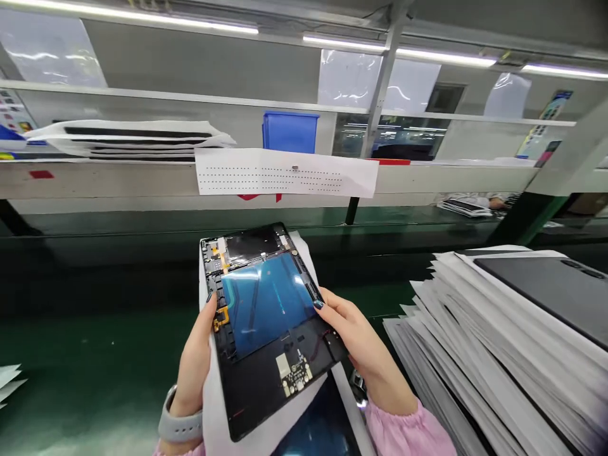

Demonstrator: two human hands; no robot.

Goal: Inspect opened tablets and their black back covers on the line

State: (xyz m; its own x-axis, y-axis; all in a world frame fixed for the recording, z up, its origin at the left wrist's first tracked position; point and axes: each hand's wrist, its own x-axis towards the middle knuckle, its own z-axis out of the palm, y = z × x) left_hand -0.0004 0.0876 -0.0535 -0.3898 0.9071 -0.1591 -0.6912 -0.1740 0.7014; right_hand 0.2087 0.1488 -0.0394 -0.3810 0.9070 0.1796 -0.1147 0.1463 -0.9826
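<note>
One flat black tablet [256, 380], glossy blue sheet [266, 304] inside, edges gripped by my left hand [197, 358] and right hand [356, 332]. White paper strip [285, 177]: print too small to read.

Bench [95, 354]: green, glossy. At right, one stack [456, 335], white sheets with dark layers between, left edges fanned, grey panel [546, 285] on top. At left edge, loose papers [10, 382], cut off by the view. At middle, white sheet [256, 434] and dark screen [320, 421], partly hidden, contact with bench unclear

Shelf [109, 183]: pale, above bench. At left, one pile [137, 140], white with dark layers; right of it, blue bin [291, 132]
</note>
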